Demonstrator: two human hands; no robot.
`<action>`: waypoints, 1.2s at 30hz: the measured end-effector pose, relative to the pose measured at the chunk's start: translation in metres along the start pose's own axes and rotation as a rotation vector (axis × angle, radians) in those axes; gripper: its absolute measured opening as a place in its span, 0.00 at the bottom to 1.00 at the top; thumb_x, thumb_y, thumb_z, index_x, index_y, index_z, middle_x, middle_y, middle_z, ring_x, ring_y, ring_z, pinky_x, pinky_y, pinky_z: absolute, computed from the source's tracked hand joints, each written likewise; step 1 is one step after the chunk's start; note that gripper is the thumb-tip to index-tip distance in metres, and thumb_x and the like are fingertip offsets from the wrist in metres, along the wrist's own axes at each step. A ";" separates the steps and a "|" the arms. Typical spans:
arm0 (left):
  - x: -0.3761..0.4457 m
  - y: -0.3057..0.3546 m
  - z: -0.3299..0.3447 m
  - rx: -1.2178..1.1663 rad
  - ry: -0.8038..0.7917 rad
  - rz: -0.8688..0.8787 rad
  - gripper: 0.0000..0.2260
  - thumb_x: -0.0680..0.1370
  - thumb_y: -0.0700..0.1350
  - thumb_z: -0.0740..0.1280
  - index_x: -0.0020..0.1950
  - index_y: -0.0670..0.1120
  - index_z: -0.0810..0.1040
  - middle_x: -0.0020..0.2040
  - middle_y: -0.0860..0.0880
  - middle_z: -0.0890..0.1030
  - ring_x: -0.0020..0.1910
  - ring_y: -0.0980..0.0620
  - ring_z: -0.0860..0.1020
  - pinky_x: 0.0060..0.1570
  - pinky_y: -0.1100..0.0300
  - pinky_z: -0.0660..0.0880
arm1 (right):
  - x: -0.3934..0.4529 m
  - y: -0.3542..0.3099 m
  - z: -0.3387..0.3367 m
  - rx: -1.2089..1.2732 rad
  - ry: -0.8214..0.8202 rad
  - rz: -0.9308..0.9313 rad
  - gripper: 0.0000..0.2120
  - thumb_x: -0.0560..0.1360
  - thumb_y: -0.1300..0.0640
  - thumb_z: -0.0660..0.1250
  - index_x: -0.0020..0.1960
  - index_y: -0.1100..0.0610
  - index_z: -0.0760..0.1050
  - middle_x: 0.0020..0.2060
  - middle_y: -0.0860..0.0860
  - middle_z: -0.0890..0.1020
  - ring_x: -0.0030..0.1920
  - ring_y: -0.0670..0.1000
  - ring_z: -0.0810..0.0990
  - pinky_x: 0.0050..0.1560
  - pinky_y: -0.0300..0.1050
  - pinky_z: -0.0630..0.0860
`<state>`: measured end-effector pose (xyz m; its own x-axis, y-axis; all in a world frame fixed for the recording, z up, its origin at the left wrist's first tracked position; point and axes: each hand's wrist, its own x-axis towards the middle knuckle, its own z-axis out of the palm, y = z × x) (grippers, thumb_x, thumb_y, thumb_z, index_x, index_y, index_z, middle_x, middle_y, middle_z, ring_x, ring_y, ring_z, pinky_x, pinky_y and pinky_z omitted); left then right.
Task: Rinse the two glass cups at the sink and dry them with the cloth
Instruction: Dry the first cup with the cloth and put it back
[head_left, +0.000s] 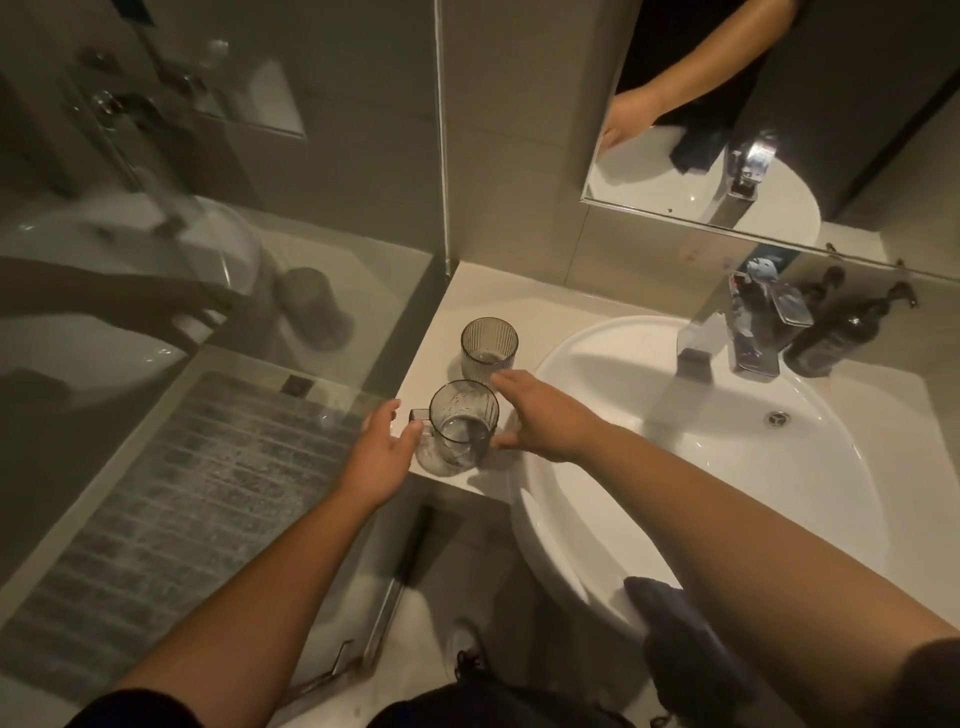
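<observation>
Two smoky, clear glass cups stand on the pale counter (519, 306) just left of the white sink (779, 467). The near cup (460, 423) is a mug, smooth-walled, with a squared handle jutting away from the sink; it sits at the counter's front edge, with what may be a little water showing at its base. The far cup (489, 349) is a ribbed tumbler without a handle, set just behind the mug and slightly closer to the sink.

Both of the person's hands close in on the mug. The left hand (382, 452), on the side away from the sink, has its fingers loosely spread, fingertips at the handle; whether they press it cannot be told. The right hand (545, 415), between mug and sink, is held with fingers straight and apart, thumb low beside the mug's base, index reaching toward the tumbler's foot.

One dark cloth (675, 639) is draped over the sink's front rim, well apart from the cups. One chrome tap (737, 332) rises at the sink's back edge, with one dark pump bottle (841, 332) just beside it. Above the sink hangs one mirror (727, 130), reflecting an arm and the tap.
</observation>
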<state>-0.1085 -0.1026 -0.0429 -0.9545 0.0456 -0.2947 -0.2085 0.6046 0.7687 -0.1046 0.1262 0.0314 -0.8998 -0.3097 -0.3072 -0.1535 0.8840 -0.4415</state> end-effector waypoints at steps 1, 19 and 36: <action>-0.007 0.000 0.000 0.016 0.074 0.000 0.20 0.83 0.49 0.63 0.73 0.43 0.69 0.70 0.43 0.71 0.58 0.41 0.78 0.62 0.50 0.74 | -0.011 0.004 -0.002 -0.013 0.051 0.013 0.37 0.73 0.48 0.72 0.76 0.58 0.60 0.74 0.56 0.64 0.71 0.56 0.67 0.69 0.47 0.65; -0.115 0.033 0.127 0.910 -0.214 0.856 0.22 0.79 0.54 0.52 0.55 0.48 0.83 0.58 0.46 0.83 0.65 0.42 0.77 0.74 0.38 0.54 | -0.272 0.053 0.092 -0.041 0.102 0.207 0.32 0.72 0.34 0.65 0.68 0.52 0.66 0.62 0.50 0.76 0.60 0.53 0.75 0.62 0.52 0.73; -0.140 0.056 0.111 0.798 -0.271 0.654 0.24 0.79 0.54 0.50 0.63 0.45 0.78 0.65 0.45 0.79 0.71 0.43 0.70 0.74 0.46 0.61 | -0.285 0.070 0.095 0.232 0.221 0.218 0.18 0.73 0.59 0.70 0.62 0.49 0.74 0.56 0.49 0.81 0.55 0.50 0.79 0.57 0.47 0.75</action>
<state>0.0374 0.0132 -0.0222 -0.7311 0.6653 -0.1513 0.6206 0.7405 0.2579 0.1803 0.2428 0.0082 -0.9713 -0.0181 -0.2370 0.1246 0.8103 -0.5727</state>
